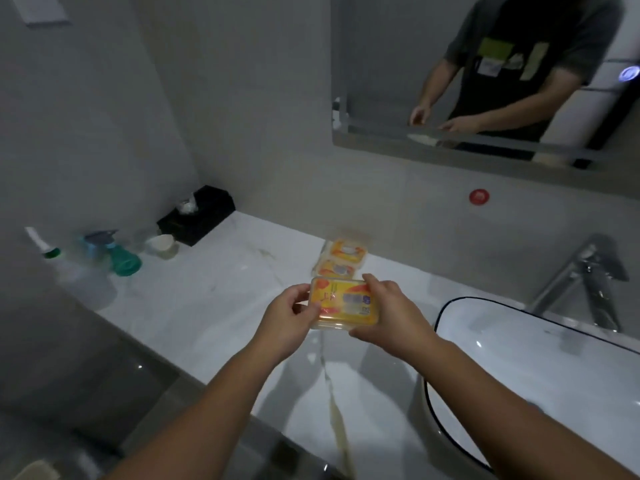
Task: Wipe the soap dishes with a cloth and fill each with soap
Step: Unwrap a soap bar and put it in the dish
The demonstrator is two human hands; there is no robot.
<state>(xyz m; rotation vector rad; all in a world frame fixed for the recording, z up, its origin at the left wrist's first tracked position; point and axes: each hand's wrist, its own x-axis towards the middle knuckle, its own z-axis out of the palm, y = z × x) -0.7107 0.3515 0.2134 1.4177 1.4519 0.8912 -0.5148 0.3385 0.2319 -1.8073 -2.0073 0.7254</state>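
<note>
Head view, reading from the left: I see a white tube with a green cap [42, 243] standing at the far left of the marble counter [214, 306]. A teal spray bottle [119, 256] and a pale cup [162, 244] stand just right of it. A black tissue box [199, 213] sits behind them against the wall.

Near the middle of my feed, the left hand [289, 315] grips the left end of a soap dish [343, 303], thumb on top and fingers curled underneath. The dish is a clear case showing a yellow and orange wrapper. It is held off the counter, level between the two hands. The right hand [389, 315] clamps its right end, with fingers hooked over the far corner. I cannot tell whether the wrapper lies inside the case or on its lid.

Just beyond the held dish, two more soap dishes of the same colours lie on the counter in a row towards the wall, the nearer one [335, 270] and the farther one [347, 251].

Further right come the white basin [540, 344] with its dark rim, the chrome faucet [588, 271] behind it and a red button [479, 196] on the wall. The mirror [388, 64] above reflects both forearms.
</note>
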